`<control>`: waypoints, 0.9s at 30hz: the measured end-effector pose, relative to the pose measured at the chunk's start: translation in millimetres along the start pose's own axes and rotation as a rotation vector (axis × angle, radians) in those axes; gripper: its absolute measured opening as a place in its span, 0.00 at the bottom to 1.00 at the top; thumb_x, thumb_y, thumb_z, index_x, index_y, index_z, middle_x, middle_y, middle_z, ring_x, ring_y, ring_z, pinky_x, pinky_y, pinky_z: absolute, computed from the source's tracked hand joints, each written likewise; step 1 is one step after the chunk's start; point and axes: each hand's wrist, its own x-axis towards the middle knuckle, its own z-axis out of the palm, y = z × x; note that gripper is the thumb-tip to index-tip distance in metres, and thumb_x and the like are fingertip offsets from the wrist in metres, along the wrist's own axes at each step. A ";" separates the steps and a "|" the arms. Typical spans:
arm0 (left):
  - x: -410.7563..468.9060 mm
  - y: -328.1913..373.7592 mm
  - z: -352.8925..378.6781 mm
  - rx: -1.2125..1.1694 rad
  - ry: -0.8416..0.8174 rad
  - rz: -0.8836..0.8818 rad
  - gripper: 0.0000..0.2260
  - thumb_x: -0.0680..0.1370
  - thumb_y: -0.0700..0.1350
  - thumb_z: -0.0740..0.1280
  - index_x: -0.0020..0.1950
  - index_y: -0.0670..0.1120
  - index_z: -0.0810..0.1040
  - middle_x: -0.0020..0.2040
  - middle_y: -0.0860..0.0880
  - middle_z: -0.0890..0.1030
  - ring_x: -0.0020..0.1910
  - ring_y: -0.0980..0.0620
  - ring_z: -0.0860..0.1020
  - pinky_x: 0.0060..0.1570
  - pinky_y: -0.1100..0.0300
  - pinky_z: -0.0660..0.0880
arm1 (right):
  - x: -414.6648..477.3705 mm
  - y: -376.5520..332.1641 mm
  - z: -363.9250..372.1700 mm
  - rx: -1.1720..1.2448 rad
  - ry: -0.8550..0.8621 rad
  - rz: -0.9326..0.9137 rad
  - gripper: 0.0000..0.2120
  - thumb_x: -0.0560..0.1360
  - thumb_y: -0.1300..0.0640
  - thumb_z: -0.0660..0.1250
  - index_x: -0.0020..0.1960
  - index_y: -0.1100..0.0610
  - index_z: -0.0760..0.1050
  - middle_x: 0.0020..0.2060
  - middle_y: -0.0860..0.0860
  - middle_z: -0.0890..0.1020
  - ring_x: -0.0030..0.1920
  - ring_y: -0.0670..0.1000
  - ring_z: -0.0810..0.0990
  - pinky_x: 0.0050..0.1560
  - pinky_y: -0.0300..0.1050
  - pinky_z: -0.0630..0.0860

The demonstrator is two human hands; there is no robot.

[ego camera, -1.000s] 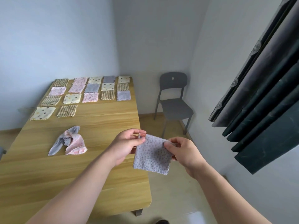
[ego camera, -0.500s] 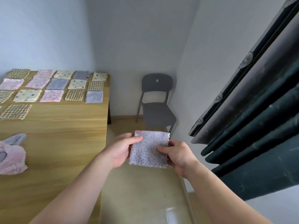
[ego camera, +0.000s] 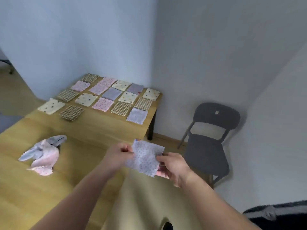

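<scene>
On the left of the wooden counter [ego camera: 93,131] lies a small heap of cloths [ego camera: 41,155], pink and grey-blue, all scrunched up. They touch each other and rest right on the wood.

Farther back, near the wall, many little cloth squares [ego camera: 106,97] lie flat in rows. Some are cream with dots, some are pink, some are blue, and some have brown checks. They sit just beside one another and none is on top of another.

Next comes the person's left hand [ego camera: 118,154]. Its fingers are curled and it pinches the left edge of a little blue cloth [ego camera: 144,157] with tiny dots. The cloth is up in the air, just past the right edge of the counter and over the floor. It is spread out almost flat and tilted a bit.

The right hand [ego camera: 172,165] holds the cloth's right edge, thumb on top and fingers under it.

To the right stands a dark grey chair [ego camera: 211,143] by the wall, well apart from the counter. Nothing more can be made out on its seat.
</scene>
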 end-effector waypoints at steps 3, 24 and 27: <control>25.7 5.7 -19.6 -0.029 0.113 -0.040 0.10 0.73 0.30 0.71 0.37 0.44 0.83 0.34 0.53 0.82 0.37 0.53 0.77 0.34 0.65 0.73 | 45.7 -28.7 17.5 -0.111 -0.087 0.042 0.04 0.78 0.68 0.66 0.51 0.65 0.79 0.40 0.58 0.83 0.37 0.55 0.83 0.43 0.49 0.84; 370.9 -66.0 -215.3 0.236 0.302 -0.202 0.19 0.79 0.33 0.62 0.57 0.52 0.85 0.53 0.51 0.82 0.40 0.57 0.76 0.27 0.72 0.67 | 398.1 -122.2 293.0 -0.472 -0.117 0.336 0.07 0.78 0.66 0.70 0.56 0.64 0.78 0.47 0.60 0.85 0.35 0.53 0.82 0.27 0.43 0.78; 410.9 -84.3 -230.5 0.280 0.306 -0.187 0.21 0.79 0.32 0.61 0.61 0.53 0.84 0.59 0.52 0.83 0.50 0.53 0.79 0.38 0.67 0.71 | 433.4 -127.0 320.8 -0.487 -0.107 0.367 0.02 0.78 0.66 0.69 0.49 0.63 0.76 0.40 0.58 0.83 0.33 0.52 0.81 0.31 0.45 0.79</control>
